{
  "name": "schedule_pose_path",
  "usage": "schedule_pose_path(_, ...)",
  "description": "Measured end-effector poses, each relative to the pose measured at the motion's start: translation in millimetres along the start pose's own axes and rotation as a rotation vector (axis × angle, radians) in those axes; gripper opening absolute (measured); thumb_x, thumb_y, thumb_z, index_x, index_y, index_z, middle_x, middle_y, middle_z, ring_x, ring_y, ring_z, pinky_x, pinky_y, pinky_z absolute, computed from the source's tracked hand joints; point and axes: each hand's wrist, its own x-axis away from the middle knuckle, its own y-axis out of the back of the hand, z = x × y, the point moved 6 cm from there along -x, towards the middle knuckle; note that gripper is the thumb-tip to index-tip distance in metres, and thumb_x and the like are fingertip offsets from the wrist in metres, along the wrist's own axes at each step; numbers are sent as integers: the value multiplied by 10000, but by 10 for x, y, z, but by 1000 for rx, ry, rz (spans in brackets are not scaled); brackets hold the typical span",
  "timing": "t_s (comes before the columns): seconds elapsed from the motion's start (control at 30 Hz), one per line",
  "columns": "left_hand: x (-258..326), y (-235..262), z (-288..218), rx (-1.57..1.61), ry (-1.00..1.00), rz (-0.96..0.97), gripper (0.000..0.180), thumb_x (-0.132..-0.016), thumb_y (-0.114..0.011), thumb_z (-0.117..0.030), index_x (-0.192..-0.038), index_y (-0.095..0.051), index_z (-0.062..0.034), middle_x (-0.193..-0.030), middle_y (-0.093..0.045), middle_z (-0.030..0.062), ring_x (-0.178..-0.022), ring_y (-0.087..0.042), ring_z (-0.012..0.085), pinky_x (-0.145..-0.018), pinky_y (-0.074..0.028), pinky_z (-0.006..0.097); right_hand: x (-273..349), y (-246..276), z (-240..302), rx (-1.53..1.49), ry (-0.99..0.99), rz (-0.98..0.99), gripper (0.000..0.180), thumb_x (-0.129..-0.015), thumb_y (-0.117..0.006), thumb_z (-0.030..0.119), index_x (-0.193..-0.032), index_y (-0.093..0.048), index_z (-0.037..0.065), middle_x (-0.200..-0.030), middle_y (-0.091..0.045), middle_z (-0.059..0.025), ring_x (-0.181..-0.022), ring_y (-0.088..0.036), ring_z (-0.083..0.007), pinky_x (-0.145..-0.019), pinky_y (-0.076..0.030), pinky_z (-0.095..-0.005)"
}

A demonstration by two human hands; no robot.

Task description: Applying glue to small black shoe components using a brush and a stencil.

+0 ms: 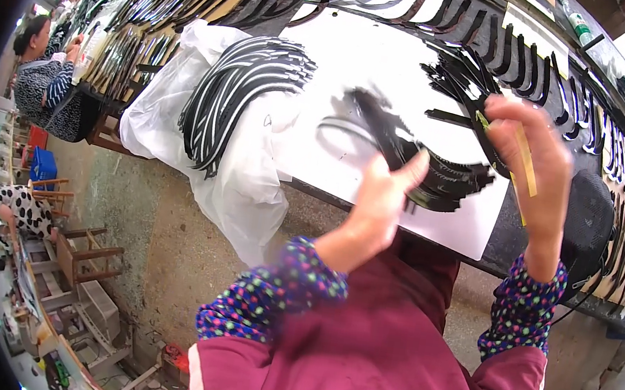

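My left hand point(385, 197) is closed round one end of a bundle of black curved strips point(448, 183), thumb on top. The bundle is held over the white board at the front of the table, and part of it is smeared by motion. To its right, my right hand point(528, 148) is raised with curled, blurred fingers. A thin yellow band point(524, 164) runs along its palm and wrist and seems held in the fingers. Just behind that hand lies a loose pile of black strips point(459, 72).
A stack of black curved strips point(243, 91) rests on a white plastic sheet point(162, 108) at the left. Rows of similar strips point(523, 61) line the table's back. A clear bottle point(578, 25) stands far right. A seated person point(47, 85) works at the far left; wooden stools point(87, 260) stand below.
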Motion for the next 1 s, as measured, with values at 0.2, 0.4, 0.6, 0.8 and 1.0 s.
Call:
schedule_pose_path(0.2,243,-11,510,394,246,-100,25,-1004,-535,-35,-1026,-542,-45,-1062,-628,82,-1048,-617,202,-1007,-475,384,625,-496,-400,241,-22,368,334,-897,-720,199,-1179,-619,52,-1189,-660,-156,-1116,-615,-356,-949,-459,-418)
schedule_pose_path(0.4,209,29,630,511,341,-34,93,-1027,-532,-100,-960,-554,-38,-1046,-626,82,-979,-612,196,-972,-487,388,744,-519,-391,302,54,386,312,-880,-719,179,-1151,-630,51,-1191,-667,-136,-1111,-620,-317,-963,-443,-408)
schedule_pose_path(0.6,193,80,498,170,522,129,149,-1055,-518,-218,-1075,-563,-78,-1046,-637,51,-949,-613,163,-897,-459,350,871,-500,-436,384,100,287,304,-849,-755,178,-1112,-655,61,-1186,-675,-116,-1137,-615,-300,-974,-434,-411)
schedule_pose_path(0.8,195,140,653,383,456,-18,137,-1061,-479,-166,-997,-503,-47,-1053,-595,99,-971,-625,218,-945,-482,393,870,-469,-320,440,176,175,285,-836,-757,160,-1085,-667,54,-1172,-674,-111,-1137,-609,-287,-966,-427,-424)
schedule_pose_path(1.0,205,36,580,502,345,210,117,-999,-440,-18,-930,-533,-31,-1053,-641,131,-1016,-636,246,-978,-480,382,902,-502,-342,430,110,250,235,-837,-716,138,-1056,-665,69,-1123,-679,-89,-1102,-616,-277,-955,-424,-422)
